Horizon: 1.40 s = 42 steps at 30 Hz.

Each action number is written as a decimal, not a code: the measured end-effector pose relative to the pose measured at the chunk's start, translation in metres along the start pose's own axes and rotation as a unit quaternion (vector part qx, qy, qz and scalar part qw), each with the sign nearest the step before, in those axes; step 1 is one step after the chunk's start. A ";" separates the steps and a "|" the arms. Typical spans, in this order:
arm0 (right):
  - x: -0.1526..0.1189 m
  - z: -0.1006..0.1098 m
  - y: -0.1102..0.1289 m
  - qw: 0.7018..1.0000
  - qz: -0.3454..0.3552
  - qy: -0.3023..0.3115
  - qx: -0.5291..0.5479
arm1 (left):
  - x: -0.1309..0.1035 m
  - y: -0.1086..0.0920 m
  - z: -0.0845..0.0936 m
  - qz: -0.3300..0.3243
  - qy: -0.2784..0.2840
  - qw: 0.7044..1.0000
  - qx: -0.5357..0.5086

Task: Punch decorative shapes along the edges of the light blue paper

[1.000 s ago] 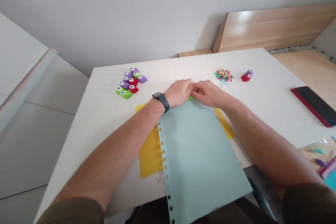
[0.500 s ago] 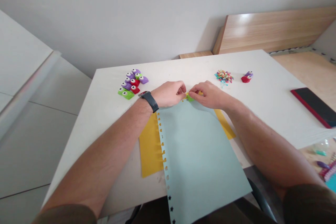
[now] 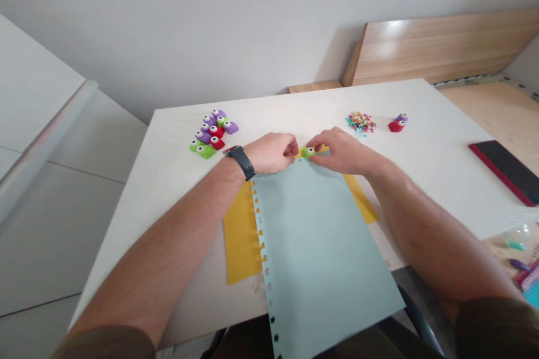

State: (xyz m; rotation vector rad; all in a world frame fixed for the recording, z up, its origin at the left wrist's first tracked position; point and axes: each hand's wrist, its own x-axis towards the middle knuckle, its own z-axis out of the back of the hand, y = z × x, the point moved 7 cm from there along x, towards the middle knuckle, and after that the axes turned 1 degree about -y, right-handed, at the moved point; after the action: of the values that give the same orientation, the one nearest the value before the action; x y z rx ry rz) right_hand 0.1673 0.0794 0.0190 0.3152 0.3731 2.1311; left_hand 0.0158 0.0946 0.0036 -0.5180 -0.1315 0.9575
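One pale blue sheet [image 3: 320, 247], heart and star cutouts down its left side, overhangs the white table's [image 3: 429, 162] near edge and overlaps yellow paper [image 3: 241, 241]. A red-edged, dark-screened device [image 3: 507, 171] lies far right. At the sheet's far edge, the right hand [image 3: 342, 151] grasps one green craft punch [image 3: 309, 154]; the left hand [image 3: 272, 153] curls beside it, its grip impossible to tell. Beyond lie ten punches [image 3: 217, 131] (five purple, three green, two red), one confetti pile [image 3: 360, 122] and two more punches [image 3: 396, 126], red and purple. Behind stand a grey wall [image 3: 210, 28] and a wooden headboard [image 3: 442, 47].
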 end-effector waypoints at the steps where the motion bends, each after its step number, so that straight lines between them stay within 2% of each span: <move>1: 0.000 0.000 -0.001 1.000 0.000 -0.002 0.000 | 0.000 0.000 0.000 -0.001 -0.002 1.000 0.002; 15: 0.000 0.001 -0.004 0.999 -0.033 0.013 -0.008 | -0.002 0.003 0.002 0.006 0.005 1.000 0.013; 35: 0.000 0.001 -0.001 0.999 -0.032 0.012 -0.013 | -0.005 0.009 -0.001 0.016 0.015 1.000 -0.016; 42: -0.001 0.002 0.000 0.999 -0.030 0.015 -0.007 | -0.006 0.006 0.004 0.013 -0.013 1.000 -0.010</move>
State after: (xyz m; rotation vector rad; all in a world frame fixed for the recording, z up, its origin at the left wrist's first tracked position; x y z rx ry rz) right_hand 0.1686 0.0784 0.0210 0.2605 0.3815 2.0801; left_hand 0.0068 0.0941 0.0045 -0.5268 -0.1579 0.9892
